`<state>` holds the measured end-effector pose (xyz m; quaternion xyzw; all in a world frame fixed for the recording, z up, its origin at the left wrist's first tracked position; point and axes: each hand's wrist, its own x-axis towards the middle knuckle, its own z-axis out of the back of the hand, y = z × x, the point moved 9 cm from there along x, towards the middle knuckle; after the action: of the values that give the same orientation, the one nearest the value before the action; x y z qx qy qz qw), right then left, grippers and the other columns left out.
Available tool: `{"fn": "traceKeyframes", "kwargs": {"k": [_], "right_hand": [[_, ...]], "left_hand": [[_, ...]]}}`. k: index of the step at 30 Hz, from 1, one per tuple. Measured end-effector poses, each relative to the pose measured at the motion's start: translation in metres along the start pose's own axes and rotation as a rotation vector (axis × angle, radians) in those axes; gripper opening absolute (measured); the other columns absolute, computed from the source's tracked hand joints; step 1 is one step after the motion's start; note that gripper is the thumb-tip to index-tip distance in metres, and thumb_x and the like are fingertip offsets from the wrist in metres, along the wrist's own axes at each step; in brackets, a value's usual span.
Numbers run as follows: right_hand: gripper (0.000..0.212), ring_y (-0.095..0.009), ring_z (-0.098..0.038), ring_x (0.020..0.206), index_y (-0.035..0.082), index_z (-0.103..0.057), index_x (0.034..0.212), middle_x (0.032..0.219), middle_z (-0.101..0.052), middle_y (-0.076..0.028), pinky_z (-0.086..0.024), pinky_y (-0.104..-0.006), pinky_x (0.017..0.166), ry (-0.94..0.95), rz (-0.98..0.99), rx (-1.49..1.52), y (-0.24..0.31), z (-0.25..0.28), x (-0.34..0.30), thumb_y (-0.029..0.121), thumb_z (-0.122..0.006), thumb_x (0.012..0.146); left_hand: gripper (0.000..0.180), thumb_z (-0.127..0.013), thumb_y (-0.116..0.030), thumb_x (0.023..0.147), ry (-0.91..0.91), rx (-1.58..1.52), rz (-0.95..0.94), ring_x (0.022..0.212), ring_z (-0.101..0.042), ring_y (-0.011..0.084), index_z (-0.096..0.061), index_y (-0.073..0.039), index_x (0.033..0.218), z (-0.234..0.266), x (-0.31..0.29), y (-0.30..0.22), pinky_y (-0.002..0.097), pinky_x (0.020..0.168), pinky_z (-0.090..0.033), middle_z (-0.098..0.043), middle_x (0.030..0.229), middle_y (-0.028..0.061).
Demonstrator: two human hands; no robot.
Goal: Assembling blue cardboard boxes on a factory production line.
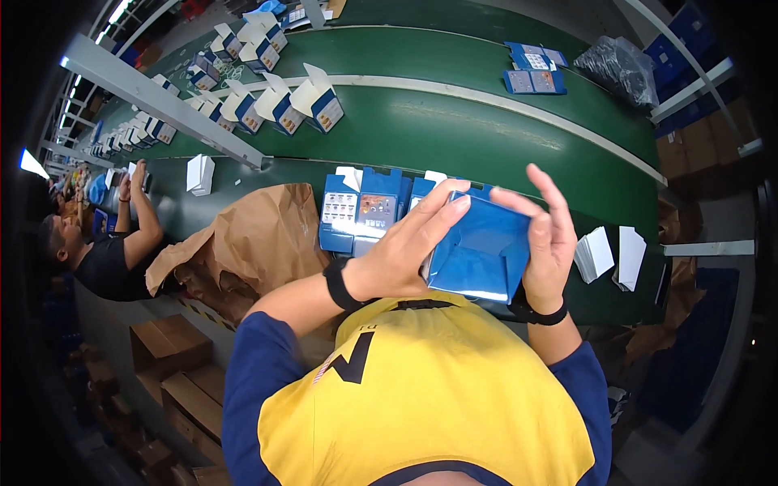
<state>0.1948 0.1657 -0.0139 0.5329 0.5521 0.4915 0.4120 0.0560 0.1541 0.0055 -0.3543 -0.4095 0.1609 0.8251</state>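
In front of my chest a blue cardboard box is held up, its blue inside facing me. My left hand grips its left side, with the fingers lying along the upper left edge. At its right side is my right hand, fingers spread and raised, the thumb side close against the box wall; whether it presses there I cannot tell. Behind the left hand, flat blue-and-white printed cartons lie on the green bench. Right of my hands are two stacks of white folded card.
Crumpled brown paper lies left of the cartons. Open-topped boxes stand in rows on the green conveyor. A grey metal post crosses the left. A co-worker stands at the far left. Farther right lies a clear plastic bag.
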Motion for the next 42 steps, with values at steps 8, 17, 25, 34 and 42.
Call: {"fn": "traceKeyframes", "kwargs": {"k": [8, 17, 25, 34, 42], "right_hand": [[0.090, -0.027, -0.006, 0.138, 0.006, -0.019, 0.141, 0.148, -0.009, -0.015, -0.010, -0.0395, 0.111, 0.140, 0.175, 0.236, -0.009, -0.026, -0.002, 0.073, -0.026, 0.081], [0.072, -0.025, -0.038, 0.125, 0.002, -0.025, 0.138, 0.135, -0.038, -0.016, -0.033, -0.0389, 0.102, 0.402, -0.627, 0.509, -0.097, 0.025, 0.009, 0.047, -0.050, 0.088], [0.084, -0.026, -0.052, 0.111, 0.001, -0.025, 0.136, 0.124, -0.049, -0.016, -0.043, -0.0349, 0.093, -0.026, -0.243, -0.392, -0.190, 0.137, 0.138, 0.012, -0.074, 0.069], [0.089, -0.028, -0.043, 0.121, -0.006, -0.011, 0.139, 0.131, -0.043, -0.021, -0.035, -0.0323, 0.098, -0.427, -0.289, -0.570, -0.261, 0.186, 0.083, 0.018, -0.069, 0.076], [0.067, -0.019, -0.045, 0.114, -0.007, -0.023, 0.136, 0.131, -0.042, -0.015, -0.035, -0.0312, 0.097, -0.239, -0.433, -0.278, -0.216, 0.072, -0.038, 0.014, -0.061, 0.084]], "left_hand": [[0.098, -0.078, -0.016, 0.064, -0.386, -0.048, -0.034, 0.127, -0.030, 0.0414, -0.017, -0.008, 0.139, 0.000, 0.015, 0.002, 0.0479, 0.105, -0.021, -0.026, 0.136, 0.0270], [0.084, -0.074, -0.014, 0.069, 0.069, 0.447, -0.482, 0.130, -0.030, 0.0330, -0.024, -0.017, 0.136, -0.024, -0.003, 0.017, 0.0587, 0.103, -0.021, -0.035, 0.137, 0.0161], [0.066, -0.075, -0.022, 0.068, -0.016, 0.264, 1.111, 0.099, -0.053, 0.0372, -0.043, -0.006, 0.124, 0.002, -0.076, 0.194, 0.0375, 0.084, -0.045, -0.050, 0.112, 0.0202], [0.074, -0.077, -0.021, 0.064, -0.015, 0.584, 1.043, 0.100, -0.049, 0.0341, -0.041, 0.003, 0.124, -0.066, -0.115, 0.191, 0.0388, 0.080, -0.045, -0.045, 0.111, 0.0182], [0.073, -0.076, -0.020, 0.067, -0.274, 0.622, 0.877, 0.099, -0.050, 0.0295, -0.038, 0.002, 0.125, -0.063, -0.096, 0.152, 0.0353, 0.084, -0.041, -0.046, 0.109, 0.0169]]}}
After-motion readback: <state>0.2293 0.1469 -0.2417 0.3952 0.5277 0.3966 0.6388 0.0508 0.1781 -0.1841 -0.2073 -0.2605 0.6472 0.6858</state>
